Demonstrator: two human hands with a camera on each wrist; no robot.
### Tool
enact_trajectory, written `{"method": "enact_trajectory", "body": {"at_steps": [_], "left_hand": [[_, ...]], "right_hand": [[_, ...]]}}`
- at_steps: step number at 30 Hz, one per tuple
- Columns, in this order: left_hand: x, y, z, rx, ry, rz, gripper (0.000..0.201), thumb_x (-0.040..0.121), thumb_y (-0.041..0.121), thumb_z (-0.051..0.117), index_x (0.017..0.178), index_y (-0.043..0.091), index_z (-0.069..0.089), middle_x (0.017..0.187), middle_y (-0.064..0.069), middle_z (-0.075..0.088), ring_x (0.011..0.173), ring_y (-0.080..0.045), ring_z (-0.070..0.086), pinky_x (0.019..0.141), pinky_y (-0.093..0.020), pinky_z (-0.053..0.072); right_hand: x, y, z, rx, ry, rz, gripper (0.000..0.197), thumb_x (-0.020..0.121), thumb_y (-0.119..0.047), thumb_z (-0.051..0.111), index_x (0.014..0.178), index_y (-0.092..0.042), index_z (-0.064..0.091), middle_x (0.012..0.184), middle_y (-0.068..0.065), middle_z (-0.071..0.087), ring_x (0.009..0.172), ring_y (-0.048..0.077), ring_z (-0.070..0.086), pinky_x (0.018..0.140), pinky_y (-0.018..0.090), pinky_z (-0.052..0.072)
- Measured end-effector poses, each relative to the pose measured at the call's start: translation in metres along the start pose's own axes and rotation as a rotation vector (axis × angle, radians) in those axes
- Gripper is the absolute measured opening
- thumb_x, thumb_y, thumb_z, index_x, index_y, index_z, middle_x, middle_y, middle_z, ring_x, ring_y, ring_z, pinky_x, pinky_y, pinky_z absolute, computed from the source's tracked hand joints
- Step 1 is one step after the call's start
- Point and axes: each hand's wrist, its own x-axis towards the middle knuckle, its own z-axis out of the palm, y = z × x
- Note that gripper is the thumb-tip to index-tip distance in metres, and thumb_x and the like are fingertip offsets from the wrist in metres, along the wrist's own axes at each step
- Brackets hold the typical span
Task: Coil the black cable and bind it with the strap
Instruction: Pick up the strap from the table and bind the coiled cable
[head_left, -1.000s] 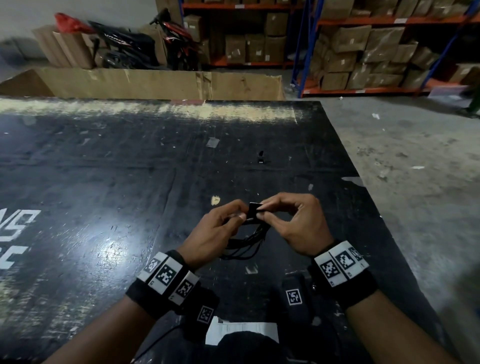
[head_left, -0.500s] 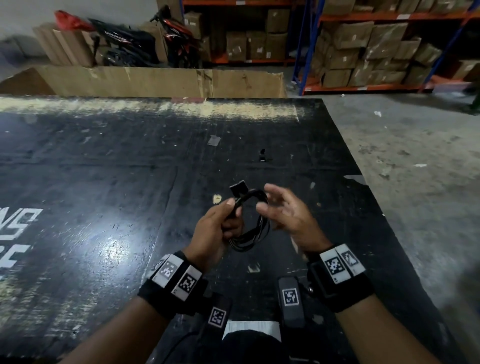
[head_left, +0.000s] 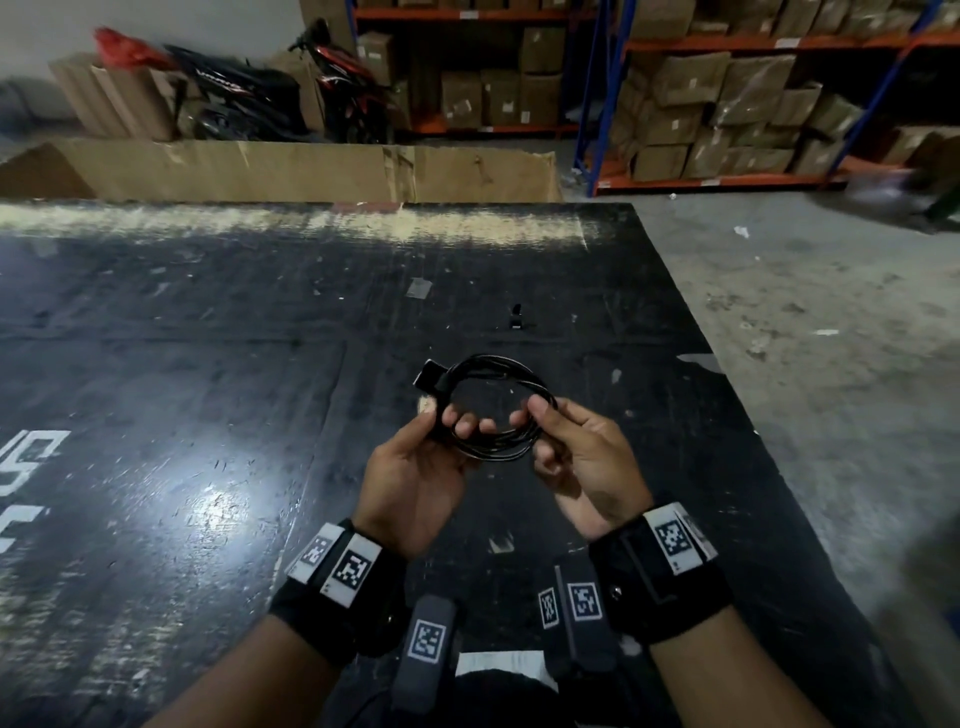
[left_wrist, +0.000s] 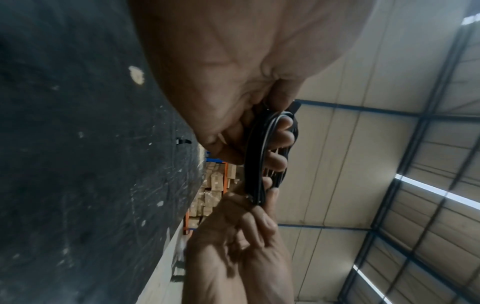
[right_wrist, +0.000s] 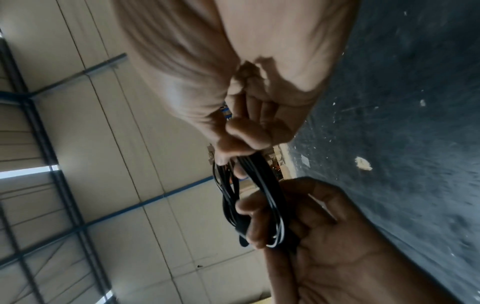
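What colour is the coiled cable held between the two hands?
Black, with a glossy sheen. The coiled cable shows best in the head view.

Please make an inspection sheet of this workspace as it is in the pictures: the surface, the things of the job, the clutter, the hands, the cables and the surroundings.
Surface: black board, scratched and scuffed, with white lettering at its left edge.
Job's things: black cable, coiled into a ring, held above the board; strap, a black tab sticking out at the coil's upper left.
Clutter: small black item lying on the board beyond the coil; what it is cannot be told.
Hands: left hand grips the coil's left side; right hand pinches its right side.
Cables: only the coil; no loose end seen.
Surroundings: flattened cardboard, motorbikes, shelves of boxes, concrete floor.
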Motion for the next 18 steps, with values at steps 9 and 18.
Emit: {"method": "enact_trajectory", "body": {"at_steps": [9, 18], "left_hand": [[0.003, 0.016, -0.041, 0.429, 0.262, 0.152, 0.038, 0.103, 0.017, 0.031, 0.11, 0.011, 0.067, 0.111, -0.008, 0.074, 0.107, -0.026, 0.065, 0.099, -0.045, 0.044], [0.017, 0.046, 0.006, 1.307, -0.128, 0.084, 0.054, 0.105, 0.049, 0.038, 0.113, 0.003, 0.065, 0.102, -0.025, 0.073, 0.092, -0.026, 0.072, 0.09, -0.037, 0.056]], "right_hand": [[0.012, -0.029, -0.004, -0.733, -0.18, -0.14, 0.01, 0.09, -0.006, 0.074, 0.081, -0.01, 0.069, 0.065, 0.007, 0.073, 0.037, 0.004, 0.054, 0.035, 0.016, 0.04], [0.027, -0.049, 0.01, -1.213, -0.415, -0.04, 0.013, 0.088, -0.017, 0.077, 0.091, -0.005, 0.076, 0.069, 0.006, 0.075, 0.045, 0.009, 0.06, 0.042, 0.017, 0.043]]}}
